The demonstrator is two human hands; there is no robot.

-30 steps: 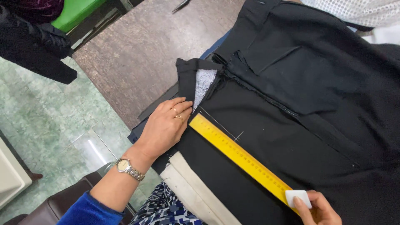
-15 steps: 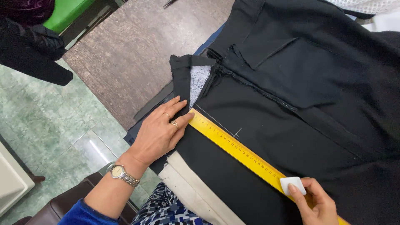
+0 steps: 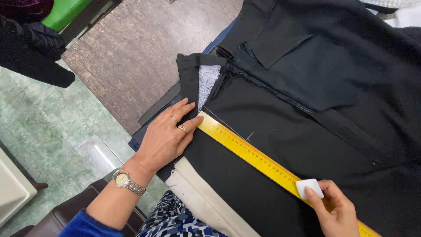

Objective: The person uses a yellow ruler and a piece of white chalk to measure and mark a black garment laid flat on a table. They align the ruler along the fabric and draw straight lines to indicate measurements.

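A black garment (image 3: 315, 114) lies spread over a brown wooden table (image 3: 131, 61). A yellow ruler (image 3: 250, 151) rests diagonally across the cloth. My left hand (image 3: 169, 136) lies flat with fingers apart, pressing the ruler's upper end and the garment's edge; it wears rings and a silver wristwatch (image 3: 127, 182). My right hand (image 3: 335, 210) pinches a white piece of tailor's chalk (image 3: 309, 188) against the ruler's lower part. Thin white chalk marks show on the cloth beside the ruler. A grey patterned lining (image 3: 208, 81) shows at the garment's folded edge.
A cream strip of cloth (image 3: 197, 193) hangs at the table's near edge over blue-patterned clothing (image 3: 175, 219). Green tiled floor (image 3: 48, 127) lies to the left. Dark cloth (image 3: 30, 48) and a green object (image 3: 66, 11) sit at the top left.
The view has shifted slightly. My right hand with the chalk has moved a little up along the ruler. My left hand stays pressed on the ruler's upper end.
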